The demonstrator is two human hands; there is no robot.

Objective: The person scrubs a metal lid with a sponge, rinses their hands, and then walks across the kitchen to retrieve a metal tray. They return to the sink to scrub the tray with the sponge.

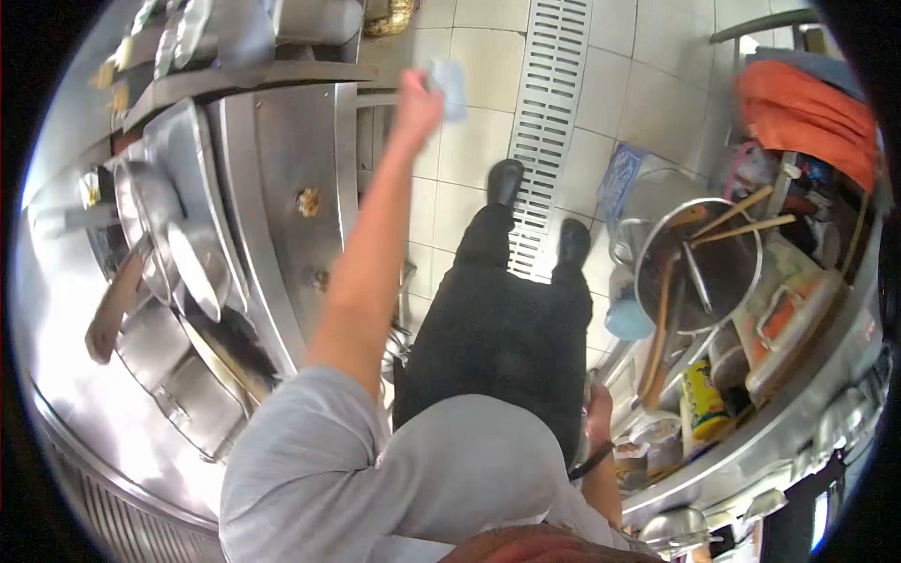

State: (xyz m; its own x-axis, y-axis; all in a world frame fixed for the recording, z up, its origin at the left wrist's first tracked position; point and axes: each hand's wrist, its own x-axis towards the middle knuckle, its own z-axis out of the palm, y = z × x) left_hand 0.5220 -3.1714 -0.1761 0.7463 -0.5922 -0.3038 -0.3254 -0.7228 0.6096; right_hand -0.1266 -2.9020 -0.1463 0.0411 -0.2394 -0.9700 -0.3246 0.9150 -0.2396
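My left arm stretches forward along the steel counter front, and my left hand (419, 101) is closed on a pale blue cloth (450, 90), both smeared by motion. The cloth hangs over the tiled floor, close to a steel bar on the counter front. Down by my right hip is my right hand (598, 415), with a dark band at the wrist. Its fingers are mostly hidden beside my leg, so what it holds, if anything, I cannot tell.
On the left counter (282, 206) lie pans (155, 202) and a cleaver (194, 272). A large pot (741, 291) with wooden-handled utensils stands on the right, near a yellow can (704, 399) and an orange cloth (807, 117). A drain grate (554, 84) runs along the floor ahead.
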